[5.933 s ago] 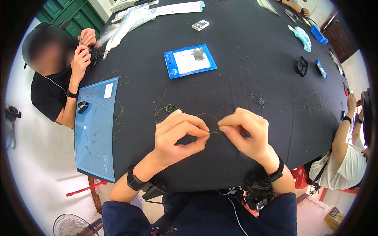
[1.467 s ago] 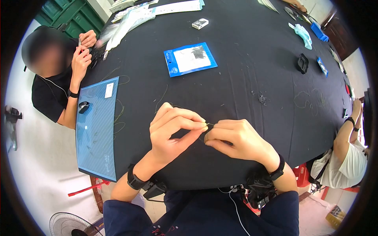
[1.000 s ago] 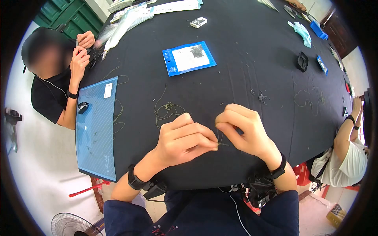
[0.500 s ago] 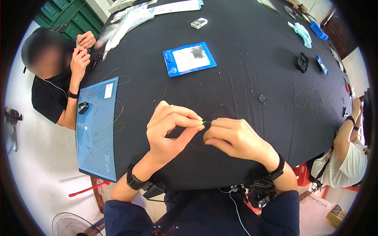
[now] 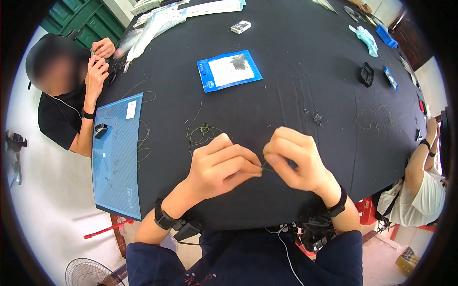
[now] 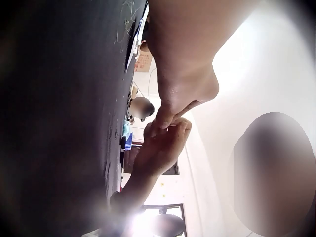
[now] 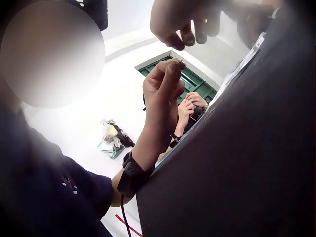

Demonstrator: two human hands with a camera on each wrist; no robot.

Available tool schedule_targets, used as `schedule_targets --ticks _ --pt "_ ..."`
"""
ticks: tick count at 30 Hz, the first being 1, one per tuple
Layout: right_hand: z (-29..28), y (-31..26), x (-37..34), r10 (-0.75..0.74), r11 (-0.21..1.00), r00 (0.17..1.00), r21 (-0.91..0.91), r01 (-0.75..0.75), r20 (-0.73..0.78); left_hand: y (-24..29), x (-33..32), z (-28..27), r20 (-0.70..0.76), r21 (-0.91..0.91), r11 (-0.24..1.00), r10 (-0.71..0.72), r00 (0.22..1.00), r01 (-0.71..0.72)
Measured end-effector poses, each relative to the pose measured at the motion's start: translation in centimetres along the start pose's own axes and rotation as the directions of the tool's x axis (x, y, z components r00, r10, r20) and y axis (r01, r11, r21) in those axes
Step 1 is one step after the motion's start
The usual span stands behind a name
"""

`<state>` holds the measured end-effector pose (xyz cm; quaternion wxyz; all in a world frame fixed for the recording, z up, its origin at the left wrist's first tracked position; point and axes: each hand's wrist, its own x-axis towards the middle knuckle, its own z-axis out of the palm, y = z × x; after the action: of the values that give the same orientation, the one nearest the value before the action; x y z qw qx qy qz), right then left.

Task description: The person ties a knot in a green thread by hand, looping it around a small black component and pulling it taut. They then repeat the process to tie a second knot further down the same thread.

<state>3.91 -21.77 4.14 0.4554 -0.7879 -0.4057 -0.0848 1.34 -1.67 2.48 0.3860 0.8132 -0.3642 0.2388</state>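
Observation:
In the head view a thin thread (image 5: 268, 168) spans the small gap between the two hands, above the black cloth near the table's front edge. My left hand (image 5: 223, 167) pinches it between thumb and fingertips. Just to the right, my right hand (image 5: 296, 159) holds its thumb against its fingers at the thread's other side; the fingertips hide how much it grips. A loose coil of greenish thread (image 5: 204, 128) lies on the cloth behind the left hand. The right wrist view shows a tiny bit of thread at the left hand's (image 7: 163, 89) fingertips.
A blue and white packet (image 5: 230, 71) lies ahead, with a small white box (image 5: 241, 26) beyond. A blue board (image 5: 117, 157) is at left, beside a seated person (image 5: 62, 105). Thread scraps (image 5: 317, 119), a black holder (image 5: 366, 75) and another person (image 5: 415, 190) are at right.
Since half a second ago, my left hand has moved right and slightly down, and my right hand has turned and lifted a little, moving right. The green coil behind the left hand is uncovered again.

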Motion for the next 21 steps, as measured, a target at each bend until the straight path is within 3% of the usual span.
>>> schedule_targets --ticks 5,8,11,14,17,21 --pt "0.4 0.6 -0.1 0.035 0.993 0.998 -0.111 -0.029 0.049 0.1 0.1 -0.4 -0.009 -0.127 0.992 -0.002 1.000 0.001" --pt "1.0 0.8 -0.3 0.035 0.997 0.997 -0.070 -0.030 0.063 0.0 -0.1 -0.4 -0.030 -0.154 0.987 -0.047 0.998 0.042" --pt "1.0 0.7 -0.3 0.123 0.992 0.992 0.002 -0.123 0.021 -0.1 0.0 -0.4 -0.023 -0.145 0.988 -0.046 0.999 0.042" --pt "0.0 0.3 -0.1 0.295 0.941 0.952 0.148 -0.305 0.086 0.0 -0.1 -0.2 0.027 -0.114 0.993 -0.032 0.999 0.035" --pt "-0.4 0.2 -0.3 0.399 0.738 0.905 0.533 -0.413 0.148 -0.1 -0.2 0.1 0.029 -0.042 0.997 -0.069 0.997 0.070" --pt "-0.7 0.3 -0.5 0.459 0.666 0.859 0.551 -0.502 0.227 -0.6 -0.3 0.2 -0.042 0.086 0.990 -0.105 0.994 0.108"
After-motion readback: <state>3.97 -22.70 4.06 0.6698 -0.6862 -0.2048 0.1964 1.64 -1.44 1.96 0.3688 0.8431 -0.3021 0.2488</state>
